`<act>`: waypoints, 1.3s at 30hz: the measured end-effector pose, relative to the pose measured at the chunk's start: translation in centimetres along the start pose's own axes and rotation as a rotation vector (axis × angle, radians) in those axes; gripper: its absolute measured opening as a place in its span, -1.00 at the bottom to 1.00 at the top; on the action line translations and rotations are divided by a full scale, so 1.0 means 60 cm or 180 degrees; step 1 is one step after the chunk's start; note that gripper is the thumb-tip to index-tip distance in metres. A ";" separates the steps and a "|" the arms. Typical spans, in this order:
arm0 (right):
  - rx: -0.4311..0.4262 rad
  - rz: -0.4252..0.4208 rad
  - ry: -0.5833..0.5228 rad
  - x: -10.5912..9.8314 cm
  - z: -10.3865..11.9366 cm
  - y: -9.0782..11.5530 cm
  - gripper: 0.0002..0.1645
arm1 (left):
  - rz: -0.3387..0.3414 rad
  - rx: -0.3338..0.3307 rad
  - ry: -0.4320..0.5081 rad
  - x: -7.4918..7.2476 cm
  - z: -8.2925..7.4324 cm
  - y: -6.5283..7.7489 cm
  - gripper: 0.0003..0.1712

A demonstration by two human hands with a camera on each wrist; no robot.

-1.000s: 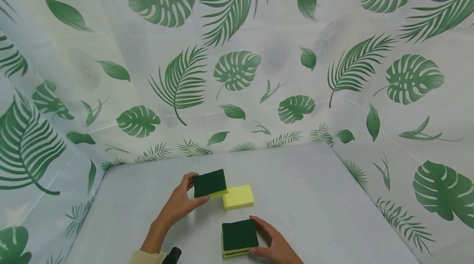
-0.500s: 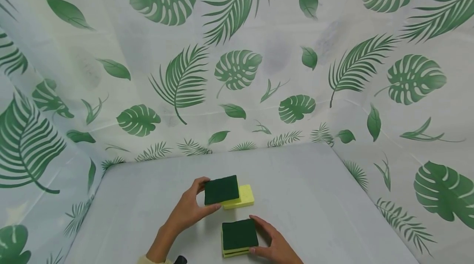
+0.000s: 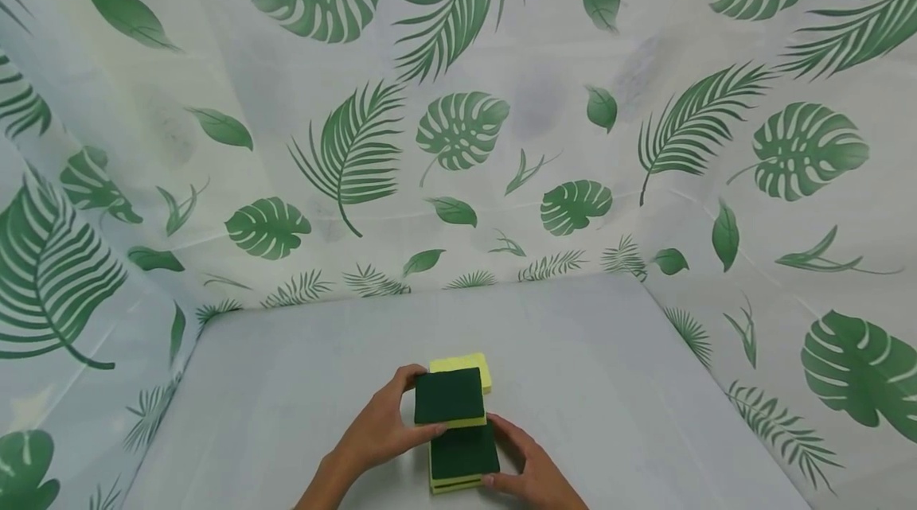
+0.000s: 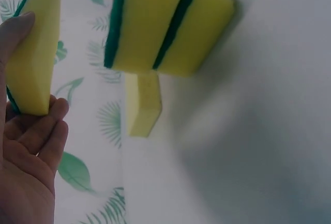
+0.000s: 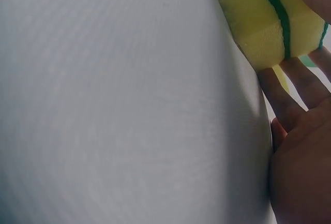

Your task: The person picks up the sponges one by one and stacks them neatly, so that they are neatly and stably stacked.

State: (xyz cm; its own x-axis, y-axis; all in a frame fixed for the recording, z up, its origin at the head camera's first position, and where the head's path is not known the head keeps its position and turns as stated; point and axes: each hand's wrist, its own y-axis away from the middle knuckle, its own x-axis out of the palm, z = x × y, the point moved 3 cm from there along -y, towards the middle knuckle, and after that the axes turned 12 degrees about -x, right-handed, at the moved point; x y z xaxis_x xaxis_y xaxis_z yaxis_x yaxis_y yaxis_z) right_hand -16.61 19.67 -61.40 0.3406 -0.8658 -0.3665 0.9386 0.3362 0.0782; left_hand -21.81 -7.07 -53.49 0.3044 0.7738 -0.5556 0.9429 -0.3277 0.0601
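My left hand (image 3: 381,424) pinches a yellow sponge with a dark green scouring top (image 3: 450,395), thumb at the near edge and fingers at the far edge. In the left wrist view this held sponge (image 4: 40,53) is apart from the stack and clear of the table. Below and slightly nearer, two like sponges lie in a stack (image 3: 464,456), green sides up. At the stack's right end, my right hand (image 3: 536,469) grips it between thumb and fingers. The right wrist view shows the fingers (image 5: 305,87) against the stack's yellow side (image 5: 256,38).
Behind the held sponge lies another yellow sponge (image 3: 466,361), yellow face up and partly covered in the head view. All stand on a white table (image 3: 645,414). A leaf-patterned curtain (image 3: 458,144) encloses the table at the back and sides.
My left hand has carried its sponge right and nearer, from left of the lone yellow sponge to over the back of the stack. The right hand and the stack have stayed in place.
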 end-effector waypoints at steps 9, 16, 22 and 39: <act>-0.0054 -0.0025 -0.0035 -0.004 0.002 0.002 0.14 | 0.0162 -0.0034 -0.0168 0.030 0.009 0.013 0.04; -0.0171 -0.0039 -0.0050 -0.004 0.005 0.005 0.12 | 0.0139 -0.0008 -0.0266 0.044 0.012 0.025 0.04; -0.0100 -0.0031 -0.0047 -0.002 0.001 0.004 0.12 | 0.0168 -0.0077 -0.0311 0.053 0.017 0.032 0.07; -0.0250 -0.0023 -0.0024 0.000 0.002 0.005 0.13 | 0.0299 -0.0246 -0.0368 0.068 0.018 0.046 0.05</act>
State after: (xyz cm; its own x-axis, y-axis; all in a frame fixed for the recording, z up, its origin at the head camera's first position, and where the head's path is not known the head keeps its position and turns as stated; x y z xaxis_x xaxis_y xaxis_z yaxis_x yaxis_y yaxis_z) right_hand -16.33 19.71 -61.27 0.3346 -0.8710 -0.3597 0.9338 0.3577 0.0025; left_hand -18.10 -5.38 -56.48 0.3784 0.6727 -0.6358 0.9199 -0.3497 0.1775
